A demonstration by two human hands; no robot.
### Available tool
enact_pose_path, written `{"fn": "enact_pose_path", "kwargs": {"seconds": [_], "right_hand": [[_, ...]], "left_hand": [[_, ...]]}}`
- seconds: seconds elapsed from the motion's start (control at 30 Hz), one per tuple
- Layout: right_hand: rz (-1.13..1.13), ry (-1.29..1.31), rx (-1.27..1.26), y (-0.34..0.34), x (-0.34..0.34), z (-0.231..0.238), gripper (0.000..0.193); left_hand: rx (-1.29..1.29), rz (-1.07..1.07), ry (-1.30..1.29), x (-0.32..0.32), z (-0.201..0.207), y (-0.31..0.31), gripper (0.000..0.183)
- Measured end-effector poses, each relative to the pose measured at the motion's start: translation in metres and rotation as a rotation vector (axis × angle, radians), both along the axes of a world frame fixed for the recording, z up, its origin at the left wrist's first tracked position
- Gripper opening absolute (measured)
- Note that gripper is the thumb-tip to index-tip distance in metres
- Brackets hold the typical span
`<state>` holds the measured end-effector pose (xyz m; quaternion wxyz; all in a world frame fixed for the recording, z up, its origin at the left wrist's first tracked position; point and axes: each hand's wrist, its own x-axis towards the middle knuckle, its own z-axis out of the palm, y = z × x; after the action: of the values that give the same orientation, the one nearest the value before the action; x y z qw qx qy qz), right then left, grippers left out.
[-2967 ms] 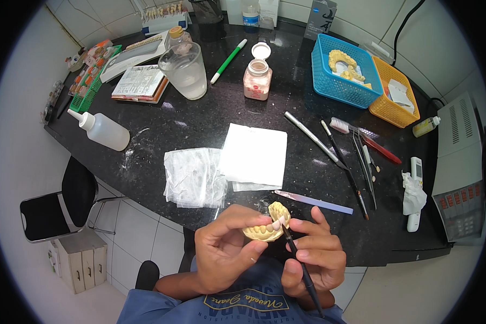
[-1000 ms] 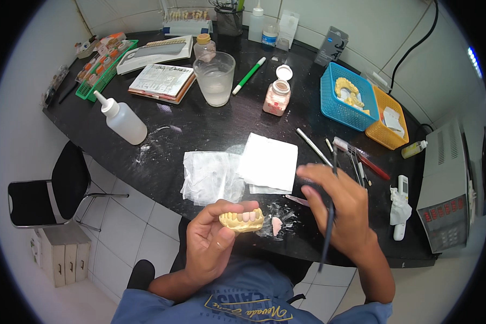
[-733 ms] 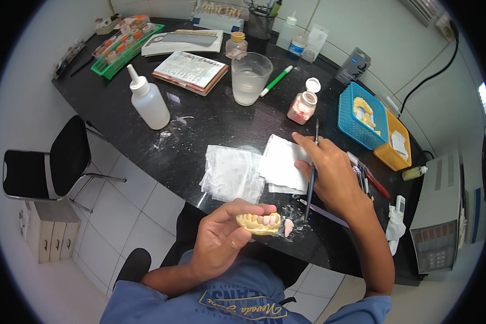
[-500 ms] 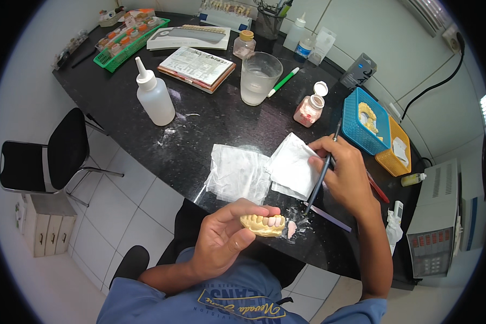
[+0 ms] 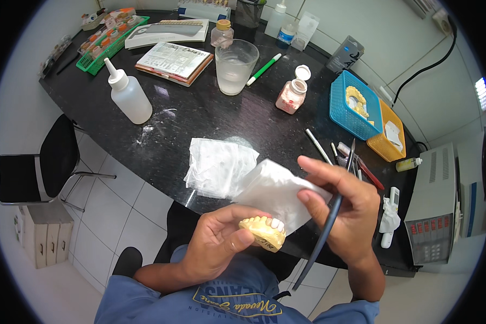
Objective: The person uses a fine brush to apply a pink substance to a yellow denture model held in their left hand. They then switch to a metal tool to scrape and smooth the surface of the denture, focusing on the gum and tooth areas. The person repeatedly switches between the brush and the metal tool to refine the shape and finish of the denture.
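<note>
My left hand (image 5: 215, 239) is closed around a yellow plaster dental cast (image 5: 265, 240) near the table's front edge. Two or so of the cast's teeth are whitish-pink; the others are yellow. Just to the right, my right hand (image 5: 346, 213) pinches a folded white tissue (image 5: 281, 193) between thumb and fingers. It also keeps a long, slim, dark-handled tool (image 5: 325, 233) slanting across the palm; its tip type is unclear. The tissue is raised right behind the cast. A second white tissue (image 5: 217, 167) lies flat on the table to the left.
Behind stand a white squeeze bottle (image 5: 130, 98), a plastic cup (image 5: 235, 70) of liquid and an open jar of pink powder (image 5: 291, 97). A blue basket (image 5: 337, 110) holds another cast. Several slim tools (image 5: 318, 146) lie right of centre. A black table (image 5: 173, 124) carries white smears.
My right hand has picked up the tissue and brought it toward the cast, keeping the dark tool. My left hand has tilted the cast. The view has shifted a little.
</note>
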<state>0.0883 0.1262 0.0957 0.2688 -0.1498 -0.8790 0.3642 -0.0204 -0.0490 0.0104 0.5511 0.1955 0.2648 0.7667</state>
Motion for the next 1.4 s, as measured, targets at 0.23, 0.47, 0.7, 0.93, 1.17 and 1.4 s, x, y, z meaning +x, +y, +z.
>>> {"fn": "enact_pose_path", "kwargs": {"seconds": [0.23, 0.47, 0.7, 0.93, 1.17, 1.4], "right_hand": [[0.174, 0.109, 0.066, -0.011, 0.007, 0.0, 0.046], [0.247, 0.213, 0.182, -0.011, 0.009, -0.009, 0.048], [0.244, 0.209, 0.3, -0.015, 0.011, -0.009, 0.048], [0.297, 0.175, 0.337, -0.012, 0.01, -0.006, 0.025], [0.285, 0.166, 0.36, -0.012, 0.009, -0.006, 0.024], [0.204, 0.196, 0.332, -0.011, 0.007, -0.006, 0.038]], "left_hand": [[-0.046, 0.008, 0.007, 0.005, 0.001, 0.0, 0.048], [-0.06, 0.023, -0.005, 0.008, 0.001, 0.001, 0.05], [-0.085, 0.031, 0.003, 0.009, 0.003, 0.001, 0.047], [-0.135, 0.008, -0.051, 0.008, 0.007, 0.002, 0.045], [-0.129, -0.027, -0.099, 0.005, 0.008, 0.005, 0.043], [-0.135, -0.003, -0.063, 0.007, 0.007, 0.01, 0.042]]}}
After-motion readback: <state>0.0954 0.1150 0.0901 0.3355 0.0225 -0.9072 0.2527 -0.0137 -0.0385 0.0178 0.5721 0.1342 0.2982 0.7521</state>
